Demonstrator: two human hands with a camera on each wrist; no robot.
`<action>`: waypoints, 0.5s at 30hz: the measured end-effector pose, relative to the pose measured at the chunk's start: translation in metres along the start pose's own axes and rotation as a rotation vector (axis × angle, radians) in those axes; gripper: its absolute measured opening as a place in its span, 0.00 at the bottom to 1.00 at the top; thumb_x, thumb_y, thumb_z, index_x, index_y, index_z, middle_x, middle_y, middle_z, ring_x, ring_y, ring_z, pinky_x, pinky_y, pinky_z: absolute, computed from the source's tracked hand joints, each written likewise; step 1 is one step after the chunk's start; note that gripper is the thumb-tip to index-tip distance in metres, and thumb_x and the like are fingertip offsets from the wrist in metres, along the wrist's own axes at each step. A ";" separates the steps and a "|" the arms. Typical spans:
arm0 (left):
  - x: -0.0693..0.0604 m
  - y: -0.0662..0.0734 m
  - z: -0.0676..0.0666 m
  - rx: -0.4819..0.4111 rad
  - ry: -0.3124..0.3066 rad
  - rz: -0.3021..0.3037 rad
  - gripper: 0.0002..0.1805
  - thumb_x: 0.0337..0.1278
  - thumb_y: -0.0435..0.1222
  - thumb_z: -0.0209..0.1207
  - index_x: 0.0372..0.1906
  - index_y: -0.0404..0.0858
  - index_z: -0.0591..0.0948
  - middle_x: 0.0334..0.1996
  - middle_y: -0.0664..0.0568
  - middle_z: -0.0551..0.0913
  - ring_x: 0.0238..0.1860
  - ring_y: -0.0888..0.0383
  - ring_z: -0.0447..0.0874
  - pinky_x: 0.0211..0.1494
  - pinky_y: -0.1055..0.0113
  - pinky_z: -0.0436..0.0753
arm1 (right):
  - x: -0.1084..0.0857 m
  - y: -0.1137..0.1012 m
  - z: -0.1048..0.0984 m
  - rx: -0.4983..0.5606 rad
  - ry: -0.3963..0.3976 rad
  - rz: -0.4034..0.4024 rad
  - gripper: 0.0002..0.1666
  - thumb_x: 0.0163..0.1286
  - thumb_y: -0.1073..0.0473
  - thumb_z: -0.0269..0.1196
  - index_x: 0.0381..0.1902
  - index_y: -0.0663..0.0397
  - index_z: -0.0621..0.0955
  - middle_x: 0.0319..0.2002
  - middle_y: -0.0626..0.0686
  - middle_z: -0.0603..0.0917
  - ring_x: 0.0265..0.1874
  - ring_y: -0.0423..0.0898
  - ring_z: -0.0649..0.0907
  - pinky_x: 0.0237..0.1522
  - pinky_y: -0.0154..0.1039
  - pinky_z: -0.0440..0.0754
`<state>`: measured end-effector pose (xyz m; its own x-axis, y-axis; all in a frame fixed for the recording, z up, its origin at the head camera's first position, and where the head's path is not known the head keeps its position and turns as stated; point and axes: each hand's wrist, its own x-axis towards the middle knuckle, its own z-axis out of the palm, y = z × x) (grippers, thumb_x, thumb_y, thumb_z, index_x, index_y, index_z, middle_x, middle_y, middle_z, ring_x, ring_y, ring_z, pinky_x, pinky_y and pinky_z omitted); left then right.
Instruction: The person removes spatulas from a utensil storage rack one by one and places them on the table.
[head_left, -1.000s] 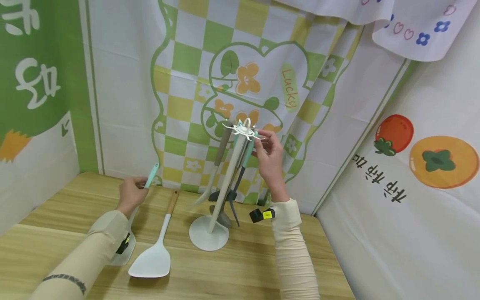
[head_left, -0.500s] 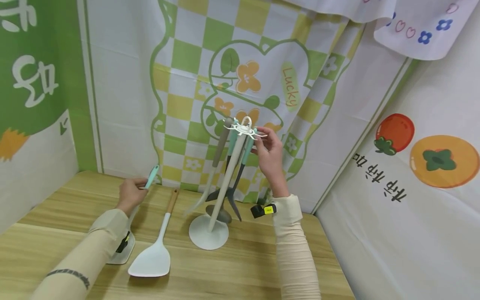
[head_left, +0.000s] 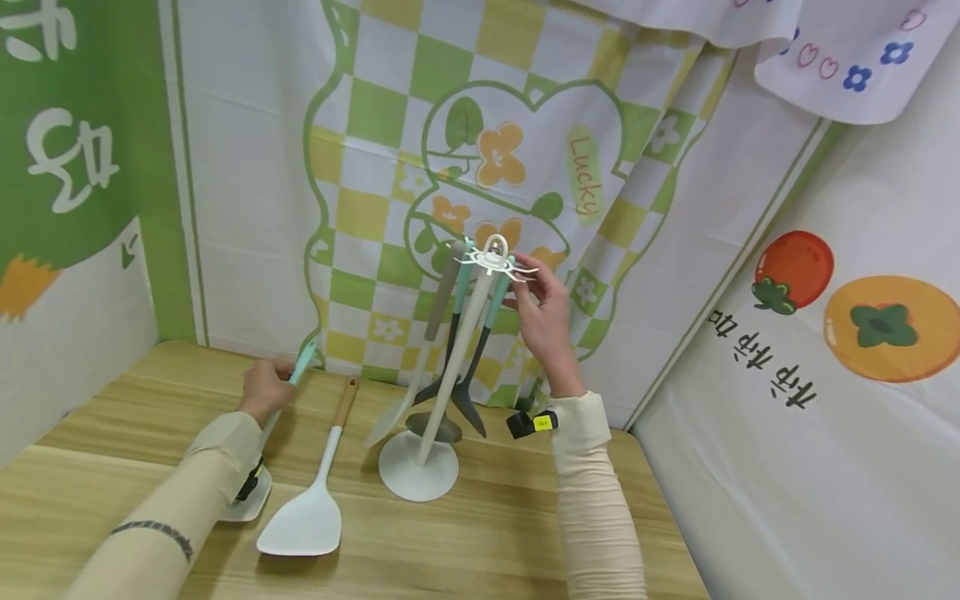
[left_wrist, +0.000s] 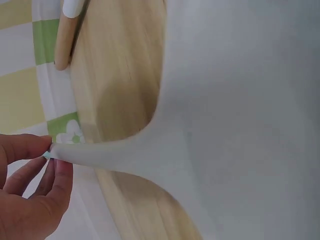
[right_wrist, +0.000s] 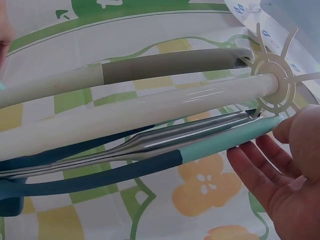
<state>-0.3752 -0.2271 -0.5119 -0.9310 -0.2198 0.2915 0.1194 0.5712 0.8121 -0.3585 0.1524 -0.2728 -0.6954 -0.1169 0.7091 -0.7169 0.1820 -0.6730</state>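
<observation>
My left hand (head_left: 265, 389) pinches the teal handle (head_left: 303, 362) of a pale grey spatula. Its broad blade (left_wrist: 235, 115) fills much of the left wrist view; in the head view the forearm partly covers it. My right hand (head_left: 543, 321) is at the top of a white utensil stand (head_left: 453, 371). Thumb and fingers there pinch the upper end of a hanging dark utensil's teal handle (right_wrist: 225, 140). Also hanging are a grey-handled utensil (head_left: 444, 292), a metal-handled one (right_wrist: 190, 132), another teal-handled one (head_left: 462, 287) and a dark ladle (head_left: 435, 427).
A white turner (head_left: 303, 521) with a wooden handle lies on the wooden table (head_left: 495, 533), left of the stand's round base (head_left: 418, 479). A checked curtain (head_left: 375, 208) hangs close behind the stand. White cloth walls a side (head_left: 847, 467).
The hanging utensils have turned or swung about the pole, and a second teal handle now shows behind it. My left hand has shifted very slightly right with the spatula; the right stays at the rack's top.
</observation>
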 end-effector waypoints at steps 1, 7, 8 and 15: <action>0.000 -0.001 -0.001 0.008 0.004 0.008 0.25 0.39 0.24 0.62 0.50 0.18 0.82 0.41 0.26 0.86 0.47 0.31 0.81 0.49 0.53 0.81 | 0.000 0.000 -0.001 0.005 0.006 -0.015 0.19 0.77 0.71 0.55 0.62 0.68 0.77 0.49 0.65 0.82 0.38 0.43 0.85 0.39 0.36 0.91; 0.002 -0.007 -0.003 0.026 -0.017 -0.010 0.22 0.41 0.25 0.64 0.47 0.19 0.83 0.37 0.28 0.86 0.42 0.33 0.81 0.42 0.56 0.79 | -0.001 -0.002 -0.009 0.072 0.210 -0.114 0.15 0.74 0.73 0.55 0.55 0.74 0.78 0.42 0.61 0.83 0.36 0.48 0.85 0.37 0.34 0.91; 0.002 -0.007 -0.003 0.028 -0.022 -0.015 0.22 0.40 0.25 0.64 0.47 0.19 0.83 0.37 0.28 0.86 0.42 0.32 0.81 0.42 0.56 0.79 | -0.002 -0.003 -0.010 0.079 0.237 -0.126 0.14 0.75 0.72 0.56 0.54 0.75 0.79 0.41 0.58 0.84 0.35 0.45 0.85 0.37 0.34 0.91; 0.000 -0.003 -0.004 0.056 -0.043 -0.021 0.21 0.42 0.26 0.63 0.46 0.19 0.83 0.37 0.28 0.86 0.41 0.33 0.80 0.43 0.52 0.79 | -0.003 -0.015 -0.010 0.073 0.228 -0.205 0.13 0.71 0.69 0.64 0.49 0.77 0.82 0.45 0.65 0.85 0.38 0.39 0.85 0.39 0.31 0.90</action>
<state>-0.3744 -0.2321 -0.5121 -0.9472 -0.1984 0.2518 0.0815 0.6105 0.7878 -0.3452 0.1598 -0.2629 -0.5126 0.0797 0.8549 -0.8485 0.1055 -0.5186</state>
